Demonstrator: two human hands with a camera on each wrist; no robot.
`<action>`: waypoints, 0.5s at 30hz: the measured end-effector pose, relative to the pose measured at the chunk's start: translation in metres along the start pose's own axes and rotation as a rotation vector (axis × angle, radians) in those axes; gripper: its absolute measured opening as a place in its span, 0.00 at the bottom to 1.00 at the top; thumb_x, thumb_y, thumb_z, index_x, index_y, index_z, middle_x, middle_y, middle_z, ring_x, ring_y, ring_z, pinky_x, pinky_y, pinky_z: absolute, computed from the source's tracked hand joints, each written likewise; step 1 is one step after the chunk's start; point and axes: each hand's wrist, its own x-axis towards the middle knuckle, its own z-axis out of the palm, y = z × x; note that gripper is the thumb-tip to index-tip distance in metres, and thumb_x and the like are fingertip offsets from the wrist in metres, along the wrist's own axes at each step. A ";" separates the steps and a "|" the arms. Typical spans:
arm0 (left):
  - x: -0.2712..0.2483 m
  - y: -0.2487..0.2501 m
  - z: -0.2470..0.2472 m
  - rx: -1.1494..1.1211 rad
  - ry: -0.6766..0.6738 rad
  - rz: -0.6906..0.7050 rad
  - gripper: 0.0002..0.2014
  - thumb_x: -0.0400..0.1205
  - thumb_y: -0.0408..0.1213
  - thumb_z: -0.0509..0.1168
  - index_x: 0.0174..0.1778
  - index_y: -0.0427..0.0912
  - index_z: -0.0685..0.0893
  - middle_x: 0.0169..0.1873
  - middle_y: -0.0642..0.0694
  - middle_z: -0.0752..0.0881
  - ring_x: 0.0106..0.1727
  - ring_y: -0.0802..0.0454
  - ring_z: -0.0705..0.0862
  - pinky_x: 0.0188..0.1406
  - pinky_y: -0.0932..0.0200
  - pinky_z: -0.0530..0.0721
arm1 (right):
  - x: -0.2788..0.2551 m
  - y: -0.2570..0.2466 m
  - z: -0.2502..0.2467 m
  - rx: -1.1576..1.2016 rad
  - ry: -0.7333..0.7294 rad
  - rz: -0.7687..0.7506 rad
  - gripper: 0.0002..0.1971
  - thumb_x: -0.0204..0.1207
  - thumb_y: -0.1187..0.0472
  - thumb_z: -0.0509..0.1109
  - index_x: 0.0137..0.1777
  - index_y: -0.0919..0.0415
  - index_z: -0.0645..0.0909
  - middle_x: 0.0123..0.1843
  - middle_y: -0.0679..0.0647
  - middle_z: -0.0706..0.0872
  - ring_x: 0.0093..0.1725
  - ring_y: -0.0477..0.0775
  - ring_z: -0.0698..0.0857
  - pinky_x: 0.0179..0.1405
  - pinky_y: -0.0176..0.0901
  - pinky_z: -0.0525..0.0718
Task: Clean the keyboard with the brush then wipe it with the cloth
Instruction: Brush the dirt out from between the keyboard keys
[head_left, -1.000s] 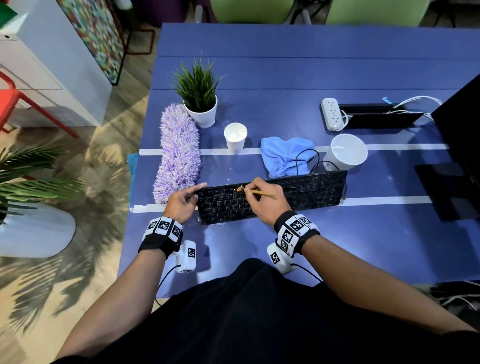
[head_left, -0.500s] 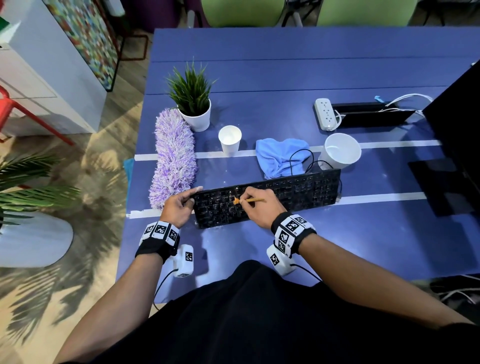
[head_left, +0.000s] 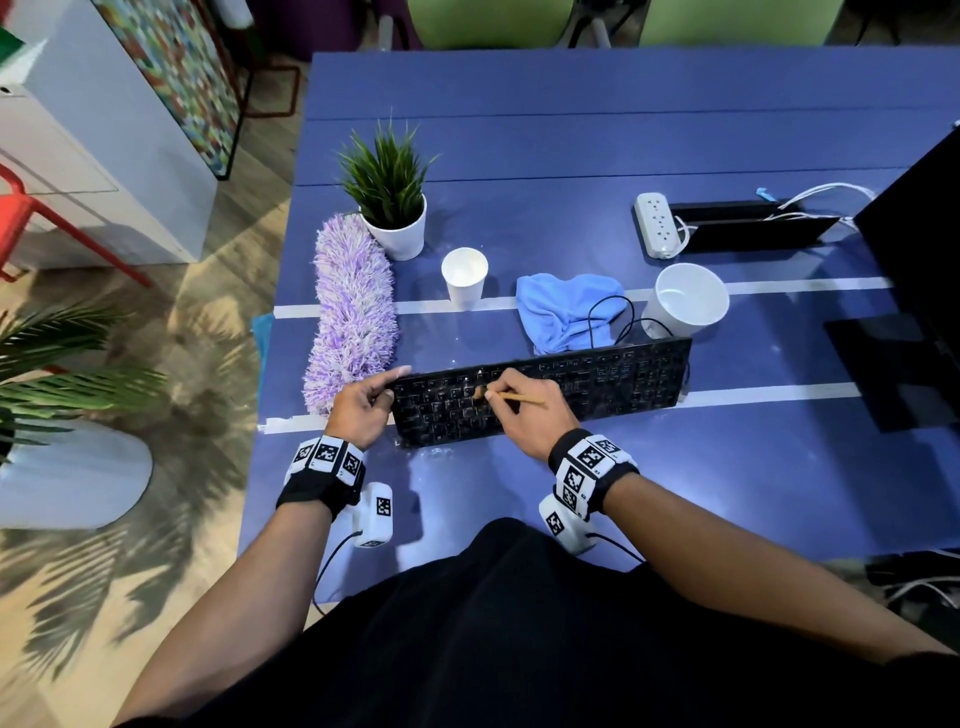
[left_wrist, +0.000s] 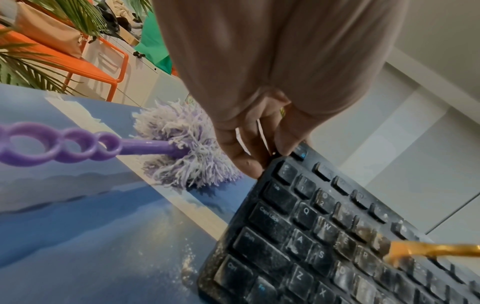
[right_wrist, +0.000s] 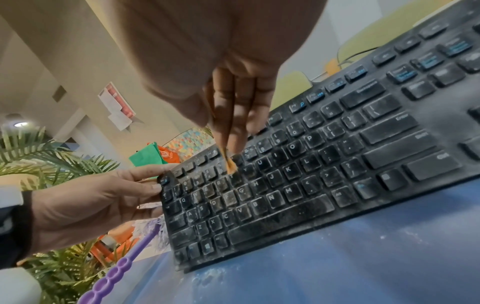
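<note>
The keyboard (head_left: 540, 395) lies across the middle of the frame on the blue surface (head_left: 571, 130), its long axis running left to right and tilted slightly up toward the right. The left hand (head_left: 363, 405) pinches its left end, thumb and fingers curled round the corner, steadying it. The right hand (head_left: 524, 410) has a closed grip on a thin brush (head_left: 511, 397), handle pointing right, bristles down on the dusty keys of the upper letter rows, left of the keyboard's middle. Most of the board stretches off to the right of the bristles, so I'd judge the sweeping has to travel rightward along that axis. The cloth (head_left: 566, 312), blue and crumpled, sits just above the keyboard, nearer the right hand, with the keyboard's cable looped over it.
</note>
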 end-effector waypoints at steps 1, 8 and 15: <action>0.000 0.000 0.000 -0.007 0.003 0.000 0.35 0.84 0.19 0.58 0.51 0.75 0.87 0.50 0.73 0.88 0.63 0.62 0.84 0.76 0.48 0.76 | 0.001 -0.004 0.001 0.014 0.026 -0.015 0.04 0.78 0.58 0.69 0.44 0.58 0.81 0.35 0.41 0.83 0.28 0.36 0.78 0.31 0.21 0.70; 0.000 -0.005 0.001 -0.040 0.000 0.008 0.28 0.84 0.18 0.58 0.59 0.60 0.86 0.50 0.73 0.88 0.65 0.55 0.84 0.75 0.44 0.76 | 0.009 -0.018 0.008 -0.102 -0.003 0.009 0.04 0.77 0.56 0.67 0.42 0.54 0.78 0.35 0.51 0.87 0.32 0.54 0.83 0.35 0.44 0.83; 0.001 -0.007 0.000 -0.004 0.007 0.008 0.35 0.84 0.20 0.59 0.53 0.76 0.86 0.52 0.72 0.88 0.67 0.53 0.84 0.76 0.45 0.76 | 0.011 -0.023 0.000 -0.068 -0.025 -0.068 0.05 0.78 0.56 0.67 0.42 0.55 0.77 0.33 0.47 0.84 0.31 0.51 0.81 0.36 0.43 0.82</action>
